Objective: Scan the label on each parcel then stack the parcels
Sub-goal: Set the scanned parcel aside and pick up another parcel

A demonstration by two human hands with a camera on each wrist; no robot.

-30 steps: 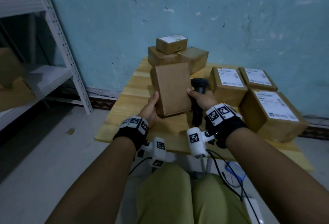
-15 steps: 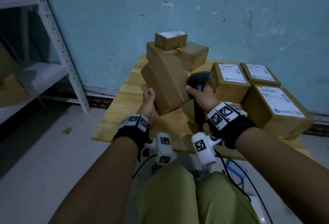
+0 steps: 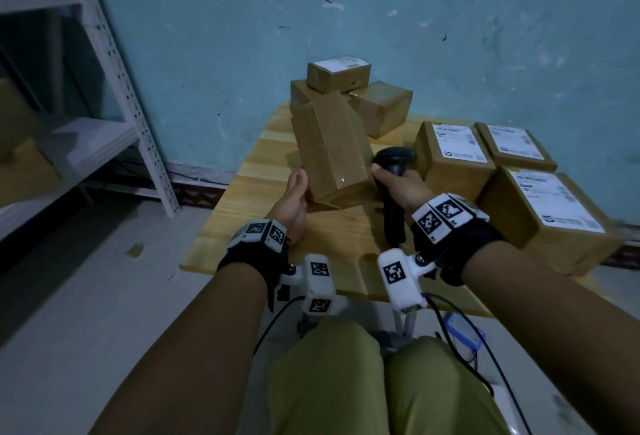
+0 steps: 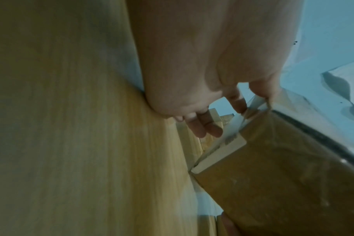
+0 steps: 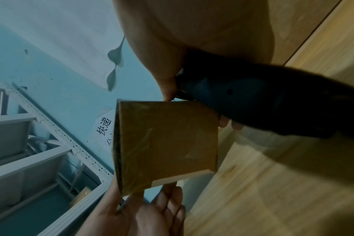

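Parcel (image 3: 330,154) label hidden, tilted between left hand (image 3: 292,204) and scanner (image 3: 393,171)

The head view looks forward and down over the surface (image 3: 242,192); both wrist views sit close, sharing the held parcel (image 4: 283,167) from opposite sides.

Teal wall (image 3: 381,19), grey shelving (image 3: 114,64), wooden table (image 3: 249,192)
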